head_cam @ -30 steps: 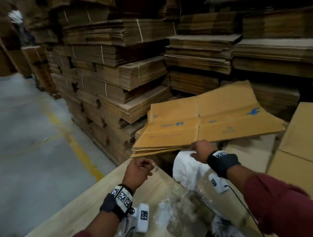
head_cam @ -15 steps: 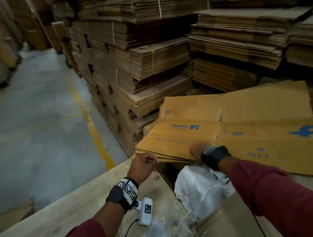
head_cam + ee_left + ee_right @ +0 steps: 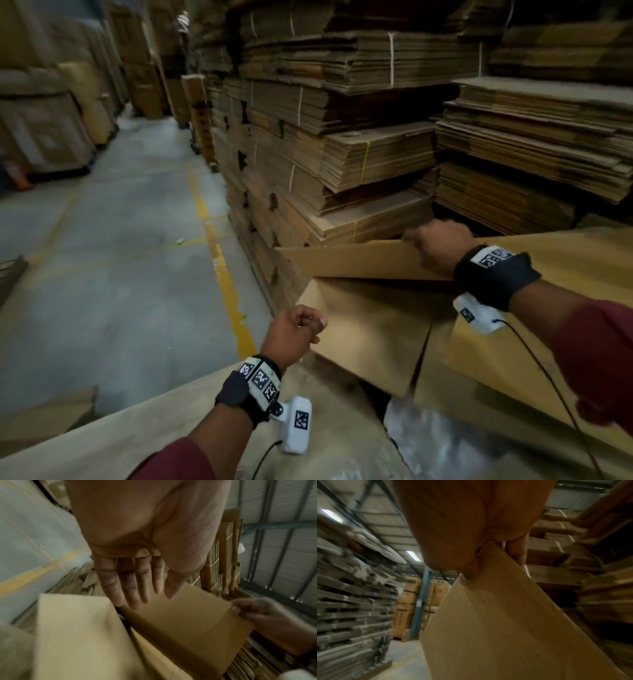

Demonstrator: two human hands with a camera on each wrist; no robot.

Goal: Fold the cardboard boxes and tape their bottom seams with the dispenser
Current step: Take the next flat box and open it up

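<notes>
My right hand (image 3: 432, 242) grips the top edge of a flat brown cardboard box (image 3: 370, 329) and holds it raised and tilted in front of me. The right wrist view shows the thumb and fingers (image 3: 471, 568) pinching the board's (image 3: 505, 622) corner. My left hand (image 3: 295, 328) hovers at the box's lower left corner, fingers loosely curled and holding nothing. In the left wrist view its fingertips (image 3: 135, 601) hang just before the cardboard (image 3: 185, 622), with the right hand (image 3: 267, 615) on the far edge. No tape dispenser shows.
Tall stacks of strapped flat cartons (image 3: 359, 154) stand right behind the box. A concrete aisle with a yellow line (image 3: 222, 270) runs on the left, with more stacks (image 3: 51, 130) beyond it. A wooden table top (image 3: 120, 442) and crumpled white plastic (image 3: 438, 442) lie below my arms.
The right hand went from the front edge of the flat-box pile to lifting the top box up toward me. The left hand stayed near the table's edge. My view swung left.
</notes>
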